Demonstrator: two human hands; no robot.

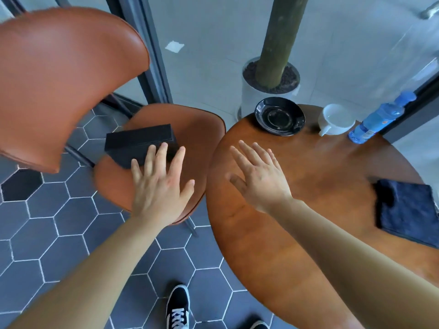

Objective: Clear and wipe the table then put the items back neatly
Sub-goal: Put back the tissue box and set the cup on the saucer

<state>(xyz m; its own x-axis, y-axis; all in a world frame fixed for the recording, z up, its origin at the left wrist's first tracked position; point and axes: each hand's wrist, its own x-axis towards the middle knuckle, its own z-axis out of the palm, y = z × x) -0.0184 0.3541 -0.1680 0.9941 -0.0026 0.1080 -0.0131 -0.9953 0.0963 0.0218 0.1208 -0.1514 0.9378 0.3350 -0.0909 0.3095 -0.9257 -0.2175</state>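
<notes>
**Both hands spread, box on the chair, four things on the bench**

The chair (71,74) is the biggest thing before me, brown leather, its back to my left and its seat just beside the bench. The bench (297,210) is round and wooden, on my right. Under both runs a floor (47,233) of dark hexagon tiles, and my shoe (177,307) shows at the bottom edge. Behind the bench stands a white pot (247,96) with a green trunk rising out of it.

My left hand (161,186) hangs over the chair seat, fingers spread, its grip holding nothing; the fingertips lie at the near edge of the box, though I cannot tell whether they touch it. My right hand (259,176) is flat over the left part of the bench, fingers spread too, its grip empty.

The box (140,143) is black and oblong and lies on the chair seat, off the bench. The cloth (408,214), dark blue and folded, lies at the bench's right edge. The saucer (279,116), black, sits at the far rim. The bottle (380,117), blue plastic, stands at the far right, tilted by the lens. The cup (336,119), white, sits between saucer and bottle, near the bottle.
</notes>
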